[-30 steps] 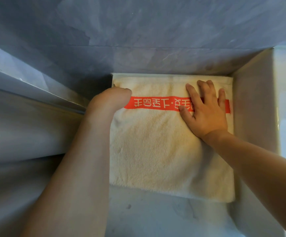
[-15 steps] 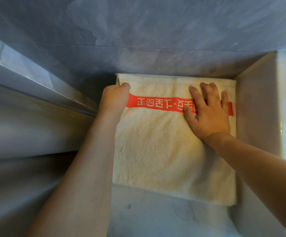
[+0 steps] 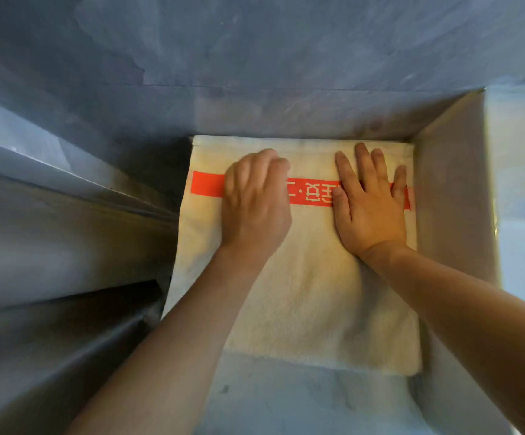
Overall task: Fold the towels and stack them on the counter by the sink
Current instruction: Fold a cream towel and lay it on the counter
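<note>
The folded cream towel (image 3: 311, 293) is laid flat on the grey marbled table (image 3: 286, 400), its near edge just short of the table's front and its right edge against a pale side wall (image 3: 452, 183); farther in, the left hand (image 3: 254, 208) is rested on the towel with fingers curled under, blurred; the right hand (image 3: 369, 202) is pressed flat, fingers spread, across the orange printed band (image 3: 207, 183); beyond, the towel's far edge is met by the grey back wall (image 3: 270, 58).

Folded towel (image 3: 302, 293) on counter (image 3: 286, 403), against back wall (image 3: 286, 58), both hands atop it.
</note>
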`<state>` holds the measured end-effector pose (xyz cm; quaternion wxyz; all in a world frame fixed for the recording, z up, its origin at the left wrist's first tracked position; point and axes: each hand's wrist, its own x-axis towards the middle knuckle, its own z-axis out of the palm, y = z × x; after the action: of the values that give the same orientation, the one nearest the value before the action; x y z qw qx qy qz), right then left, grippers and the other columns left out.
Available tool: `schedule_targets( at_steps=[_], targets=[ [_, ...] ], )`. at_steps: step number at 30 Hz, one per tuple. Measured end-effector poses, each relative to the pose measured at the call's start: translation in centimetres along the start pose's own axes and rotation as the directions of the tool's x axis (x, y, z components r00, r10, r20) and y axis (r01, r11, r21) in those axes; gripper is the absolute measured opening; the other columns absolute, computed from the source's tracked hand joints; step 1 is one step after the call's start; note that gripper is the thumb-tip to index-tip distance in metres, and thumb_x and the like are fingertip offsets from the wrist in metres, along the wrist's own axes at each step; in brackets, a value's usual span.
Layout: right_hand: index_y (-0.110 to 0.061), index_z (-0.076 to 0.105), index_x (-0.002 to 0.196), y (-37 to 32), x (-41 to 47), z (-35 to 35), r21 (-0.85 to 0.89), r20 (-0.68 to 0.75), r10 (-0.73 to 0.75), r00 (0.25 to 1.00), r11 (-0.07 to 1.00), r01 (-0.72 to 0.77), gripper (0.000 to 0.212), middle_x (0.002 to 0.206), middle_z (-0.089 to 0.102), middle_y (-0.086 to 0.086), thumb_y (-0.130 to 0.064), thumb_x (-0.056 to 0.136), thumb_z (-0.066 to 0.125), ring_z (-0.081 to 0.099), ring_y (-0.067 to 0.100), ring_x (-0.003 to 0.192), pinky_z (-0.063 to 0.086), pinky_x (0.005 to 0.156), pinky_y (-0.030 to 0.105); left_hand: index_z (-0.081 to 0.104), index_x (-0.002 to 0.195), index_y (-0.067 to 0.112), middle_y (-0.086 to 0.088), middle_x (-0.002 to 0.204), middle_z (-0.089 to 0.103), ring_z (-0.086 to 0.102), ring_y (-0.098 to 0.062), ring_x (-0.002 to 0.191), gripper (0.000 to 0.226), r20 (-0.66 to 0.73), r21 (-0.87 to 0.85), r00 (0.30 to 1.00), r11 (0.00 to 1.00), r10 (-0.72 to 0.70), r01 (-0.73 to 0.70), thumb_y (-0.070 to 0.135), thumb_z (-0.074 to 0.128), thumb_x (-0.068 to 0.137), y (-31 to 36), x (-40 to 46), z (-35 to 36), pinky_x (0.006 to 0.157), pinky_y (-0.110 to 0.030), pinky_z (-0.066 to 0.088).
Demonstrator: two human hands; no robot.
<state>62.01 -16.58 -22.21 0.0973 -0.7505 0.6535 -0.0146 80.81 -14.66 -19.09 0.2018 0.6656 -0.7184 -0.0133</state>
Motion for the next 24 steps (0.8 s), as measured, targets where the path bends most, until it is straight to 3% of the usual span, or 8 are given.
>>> schedule_targets(
  at_steps=[2,4,9,12,15,17,20,24],
  targets=[
    [-0.029,0.018,0.155,0.1,-0.1,0.0,-0.02,0.012,0.008,1.0,1.0,-0.008,0.059,0.163,0.009,0.006,-0.043,0.098,0.019,0.004,0.03,0.149,0.001,0.117,0.059,0.054,0.134,0.013,-0.009,0.142,0.051,0.044,-0.03,0.134,0.038,0.228,-0.021,0.972,0.998,0.064,-0.061,0.028,0.045,0.099,2.0,-0.5,2.0,0.113,-0.047,0.029],
    [-0.029,0.017,0.155,0.2,0.0,0.0,-0.026,0.011,0.016,1.0,1.0,-0.016,0.06,0.163,0.008,0.006,-0.044,0.097,0.019,0.003,0.032,0.149,0.001,0.117,0.058,0.038,0.15,0.019,-0.003,0.158,0.033,0.024,-0.026,0.148,0.054,0.335,0.057,0.942,0.998,0.019,-0.041,0.041,0.034,0.101,1.8,-0.6,3.3,0.12,-0.052,0.016],
    [-0.03,0.012,0.156,0.4,0.2,0.1,-0.019,0.045,0.017,0.999,1.0,-0.016,0.062,0.163,0.003,0.007,-0.048,0.097,0.016,-0.003,0.033,0.149,-0.004,0.118,0.055,0.008,0.159,0.024,0.001,0.166,0.001,-0.005,-0.021,0.153,0.061,0.384,0.132,0.92,0.991,-0.073,0.024,0.047,0.014,0.103,-2.0,-0.9,2.9,0.122,-0.05,0.0],
    [-0.031,0.01,0.156,0.6,0.2,-0.1,-0.031,0.052,0.027,0.998,0.999,-0.025,0.062,0.164,0.001,0.007,-0.049,0.097,0.016,-0.005,0.032,0.149,-0.004,0.118,0.055,0.001,0.159,0.022,0.001,0.166,-0.005,-0.009,-0.019,0.152,0.064,0.377,0.208,0.909,0.973,-0.178,0.104,0.046,0.003,0.1,-5.1,-1.4,1.9,0.123,-0.048,-0.002],
    [-0.031,0.009,0.156,0.6,0.3,-0.2,-0.036,0.044,0.028,0.999,0.999,-0.027,0.062,0.164,0.001,0.006,-0.049,0.097,0.016,-0.005,0.032,0.149,-0.004,0.118,0.055,0.007,0.158,0.013,-0.006,0.166,0.003,-0.001,-0.025,0.153,0.065,0.333,0.299,0.901,0.937,-0.278,0.179,0.04,0.015,0.099,-5.8,-1.1,0.4,0.122,-0.051,-0.001],
    [-0.031,0.008,0.156,0.4,0.4,-0.1,-0.048,0.048,0.024,0.999,0.999,-0.022,0.062,0.164,0.0,0.006,-0.049,0.097,0.017,-0.005,0.031,0.149,-0.004,0.118,0.055,0.029,0.151,0.009,-0.014,0.157,0.026,0.024,-0.035,0.144,0.061,0.27,0.255,0.925,0.946,-0.266,0.198,0.029,0.039,0.095,-3.4,-1.4,-0.6,0.12,-0.05,0.016],
    [-0.031,0.009,0.156,0.5,0.2,0.1,-0.055,0.046,0.03,0.999,0.998,-0.027,0.062,0.164,0.0,0.006,-0.048,0.097,0.018,-0.005,0.031,0.149,-0.003,0.118,0.055,0.056,0.123,0.013,-0.011,0.129,0.053,0.05,-0.031,0.112,0.033,0.256,0.025,0.967,1.0,-0.007,0.001,0.014,0.052,0.09,-0.6,-4.0,-0.5,0.096,-0.041,0.04],
    [-0.031,0.009,0.156,0.4,0.0,0.1,-0.051,0.049,0.023,0.999,0.998,-0.02,0.061,0.164,0.0,0.006,-0.049,0.097,0.018,-0.005,0.031,0.15,-0.003,0.118,0.055,0.05,0.14,0.018,-0.008,0.147,0.045,0.038,-0.029,0.138,0.044,0.416,0.022,0.905,0.994,0.091,-0.11,0.037,0.04,0.101,-2.4,-7.4,-0.3,0.117,-0.05,0.024]
  ],
)
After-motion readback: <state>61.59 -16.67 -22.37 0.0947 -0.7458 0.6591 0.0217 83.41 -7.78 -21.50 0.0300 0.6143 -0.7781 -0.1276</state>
